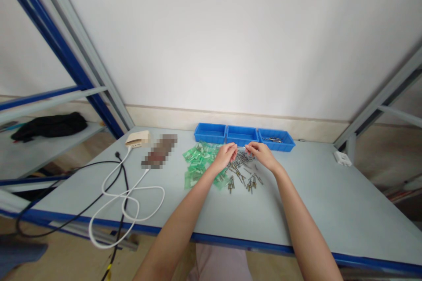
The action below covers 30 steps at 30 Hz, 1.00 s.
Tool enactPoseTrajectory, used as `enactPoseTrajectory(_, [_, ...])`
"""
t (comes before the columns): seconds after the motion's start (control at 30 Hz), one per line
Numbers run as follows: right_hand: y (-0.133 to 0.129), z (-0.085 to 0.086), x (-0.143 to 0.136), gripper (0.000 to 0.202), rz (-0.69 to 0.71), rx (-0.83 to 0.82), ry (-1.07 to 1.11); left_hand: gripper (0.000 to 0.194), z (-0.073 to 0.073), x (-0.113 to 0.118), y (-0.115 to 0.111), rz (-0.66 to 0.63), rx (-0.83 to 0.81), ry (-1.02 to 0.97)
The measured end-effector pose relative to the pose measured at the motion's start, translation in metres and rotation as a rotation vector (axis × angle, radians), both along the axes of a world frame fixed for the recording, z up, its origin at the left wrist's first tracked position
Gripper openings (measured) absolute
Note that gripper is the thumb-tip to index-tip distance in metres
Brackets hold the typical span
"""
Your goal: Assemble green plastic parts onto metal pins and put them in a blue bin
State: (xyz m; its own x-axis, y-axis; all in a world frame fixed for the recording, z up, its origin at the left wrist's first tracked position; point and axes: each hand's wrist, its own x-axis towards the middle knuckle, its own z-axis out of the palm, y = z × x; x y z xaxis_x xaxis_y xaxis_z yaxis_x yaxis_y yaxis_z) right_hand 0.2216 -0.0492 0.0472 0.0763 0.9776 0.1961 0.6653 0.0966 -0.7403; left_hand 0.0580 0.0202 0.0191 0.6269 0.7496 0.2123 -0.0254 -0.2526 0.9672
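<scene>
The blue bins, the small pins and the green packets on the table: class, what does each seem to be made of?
Blue bins: likely moulded plastic, with an even, slightly glossy colour. Small pins: apparently metal, with grey and brassy glints. Green packets: probably thin clear plastic film, translucent and shiny. Both hands hold one pin between them.

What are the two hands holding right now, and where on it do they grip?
A thin metal pin, pinched at its ends between the left hand and right hand, above the pile of pins.

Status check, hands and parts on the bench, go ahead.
Left hand and right hand pinch one thin metal pin between them. Pin pile below. Green bags beside it.
</scene>
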Motion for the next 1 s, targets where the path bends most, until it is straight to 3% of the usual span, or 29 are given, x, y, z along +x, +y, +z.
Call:
enactPoseTrajectory(0.3, [-0.002, 0.0063, -0.0074, 0.036, -0.121, 0.084, -0.048, 0.037, -0.0009, -0.0008, 0.0012, -0.01, 0.047, -0.008])
enactPoseTrajectory(0.53, [-0.0009, 0.003, -0.0062, 0.028, -0.123, 0.116, -0.007, 0.035, 0.0043, -0.0016, 0.0008, -0.019, 0.001, -0.073])
enactPoseTrajectory(0.8, [-0.0013, 0.0051, -0.0066, 0.04, -0.116, 0.109, -0.047, 0.038, 0.007, -0.0018, 0.0013, -0.046, -0.054, -0.034])
enactPoseTrajectory(1.0, [0.0019, -0.0012, -0.0045, 0.031, -0.113, 0.139, 0.027, 0.035, 0.005, -0.001, 0.0018, -0.029, -0.04, -0.075])
